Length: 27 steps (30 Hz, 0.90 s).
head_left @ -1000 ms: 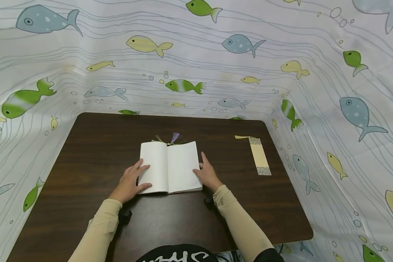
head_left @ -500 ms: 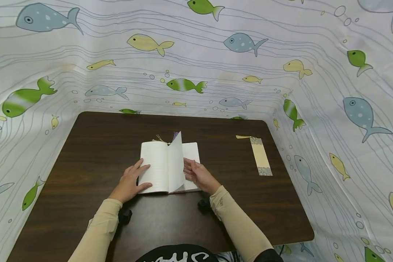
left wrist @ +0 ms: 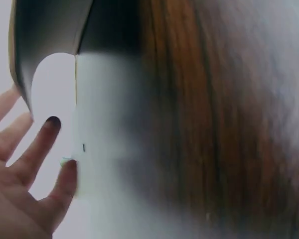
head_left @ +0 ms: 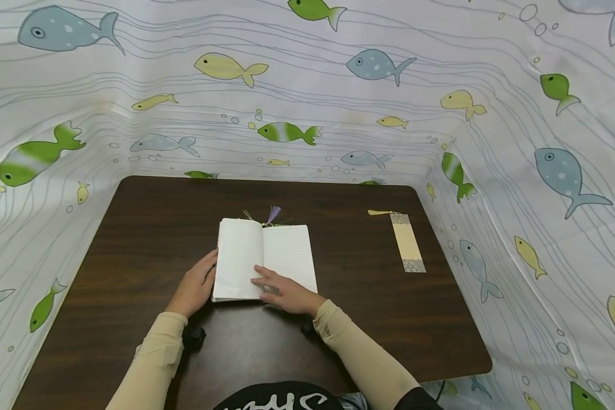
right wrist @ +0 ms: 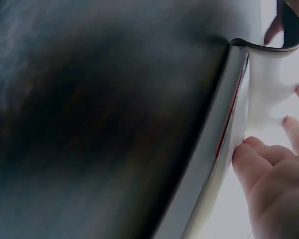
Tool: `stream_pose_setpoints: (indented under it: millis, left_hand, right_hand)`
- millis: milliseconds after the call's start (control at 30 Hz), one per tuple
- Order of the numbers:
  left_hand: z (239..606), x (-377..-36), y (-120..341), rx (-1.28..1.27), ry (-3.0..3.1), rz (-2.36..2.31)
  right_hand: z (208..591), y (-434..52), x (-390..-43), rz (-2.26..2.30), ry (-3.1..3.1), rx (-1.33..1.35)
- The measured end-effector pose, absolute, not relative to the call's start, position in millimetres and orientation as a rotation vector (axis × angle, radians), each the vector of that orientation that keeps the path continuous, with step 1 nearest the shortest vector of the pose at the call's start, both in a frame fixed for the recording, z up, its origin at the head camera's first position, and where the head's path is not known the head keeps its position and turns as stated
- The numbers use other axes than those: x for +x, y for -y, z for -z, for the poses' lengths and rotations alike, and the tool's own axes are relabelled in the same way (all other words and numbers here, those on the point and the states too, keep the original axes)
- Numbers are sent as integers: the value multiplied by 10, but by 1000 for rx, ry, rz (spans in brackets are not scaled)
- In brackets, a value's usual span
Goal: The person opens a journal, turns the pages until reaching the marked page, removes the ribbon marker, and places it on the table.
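An open notebook [head_left: 289, 247] with pale, faintly lined pages lies in the middle of the table in the head view. My right hand [head_left: 288, 294] reaches across its lower part, and extended fingers touch the left page near the spine. At the left edge is my left hand [head_left: 192, 286], its fingertips partly hidden by the page. The left wrist view shows spread fingers of this left hand [left wrist: 22, 184] beside the bright page. In the right wrist view, the right hand [right wrist: 279, 174] lies by the pages and the lower cover edge. A purple tassel [head_left: 274, 214] sticks out above the spine.
A cream bookmark [head_left: 408, 244] with patterned ends and a yellow tassel [head_left: 380, 212] lies on the right side of the dark wooden table [head_left: 148, 228]. Fish-printed white fabric [head_left: 307, 102] rises around the table's back and sides.
My right hand has gone left from the right page's edge, turning a leaf over the spine onto the left side. My left hand has shifted slightly outward, from on the page to its edge.
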<state>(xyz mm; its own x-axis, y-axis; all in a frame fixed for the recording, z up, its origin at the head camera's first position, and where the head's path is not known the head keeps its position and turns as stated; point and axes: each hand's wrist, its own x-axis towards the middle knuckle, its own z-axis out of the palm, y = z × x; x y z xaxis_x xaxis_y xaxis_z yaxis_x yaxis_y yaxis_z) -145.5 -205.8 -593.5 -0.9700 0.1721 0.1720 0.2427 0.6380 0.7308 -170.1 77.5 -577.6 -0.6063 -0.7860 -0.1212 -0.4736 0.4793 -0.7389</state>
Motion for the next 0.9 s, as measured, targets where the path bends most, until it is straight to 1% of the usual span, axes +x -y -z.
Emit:
stream_pose_setpoints:
  millis: [100,200,400,533,733,900]
  left_hand:
    - [5900,-1479,2041,-258,2679,1386]
    - [5880,-1503,2015,-247,2648,1474]
    - [5939,-1497,1991,-316,2805,1269]
    - [6013,-1451,2015,-361,2822,1231]
    - [6058,-1435,2030,-415,2810,1217]
    - [6045,-1450,2013,-404,2856,1200]
  right_hand:
    - [5803,-785,-1704,856,-2317,-1069]
    - [5832,-806,-1709,818,-2324,-1091]
    - [5858,-864,-1725,808,-2263,-1100]
    - [5857,-898,-1753,798,-2287,-1096]
    - [5899,-1044,-1856,536,-2529,-1092]
    - [5935,-1256,-1996,326,-2638,-1007]
